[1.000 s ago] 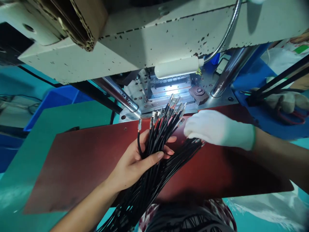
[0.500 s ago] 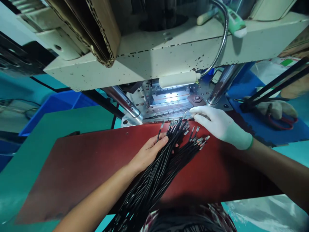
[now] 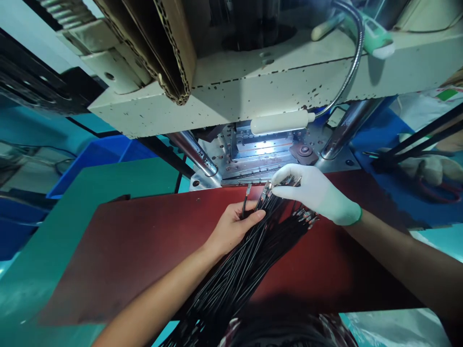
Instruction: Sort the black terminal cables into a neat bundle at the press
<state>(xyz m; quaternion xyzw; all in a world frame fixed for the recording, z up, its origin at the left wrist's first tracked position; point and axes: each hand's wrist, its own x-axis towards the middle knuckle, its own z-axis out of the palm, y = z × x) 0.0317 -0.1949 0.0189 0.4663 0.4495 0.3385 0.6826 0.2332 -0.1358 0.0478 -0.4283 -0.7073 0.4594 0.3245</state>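
My bare left hand (image 3: 237,224) is closed around a bundle of thin black cables (image 3: 240,262), thumb on top. One cable end with a metal terminal (image 3: 248,189) sticks up apart from the rest at its fingers. My right hand (image 3: 313,190), in a white glove with a green cuff, curls its thumb and fingers about the bundle's terminal ends. Its fingertips partly hide them. Below the glove, a second group of terminal ends (image 3: 306,217) rests over the red board (image 3: 155,241). The cables run down toward my lap.
A press with a pale, chipped beam (image 3: 217,103) stands ahead. Under it, a white lamp (image 3: 282,123) lights a metal die (image 3: 264,146) between two steel posts. A cardboard box (image 3: 184,53) overhangs at upper left. Red-handled scissors (image 3: 439,190) and a glove lie right, on blue.
My right hand has moved left and closed over the terminal ends of the bundle. My left hand keeps its hold on the cables. The view has shifted slightly.
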